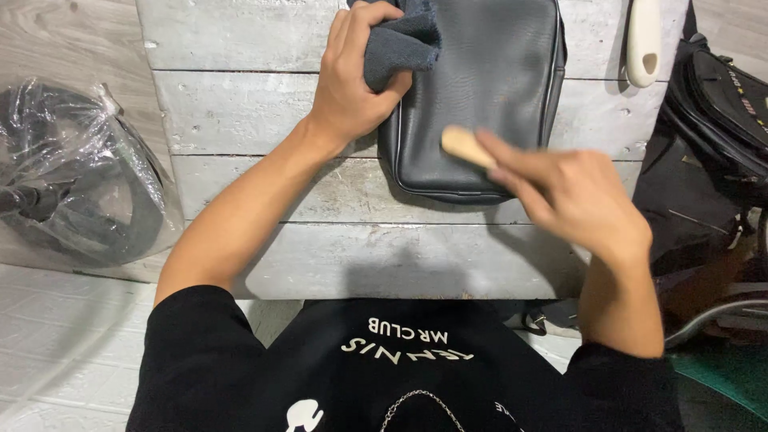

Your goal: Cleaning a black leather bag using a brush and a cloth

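While it lies flat on the whitewashed plank table, the dark leather bag is worked on by both hands.
From the head camera, the bag looks smooth and faintly grained, with rounded corners and a stitched edge. The left hand is closed on a dark grey cloth at the bag's upper left corner. The blurred right hand grips a pale wooden handle over the bag's lower part.

Right hand blurred; leather bag top cut off.
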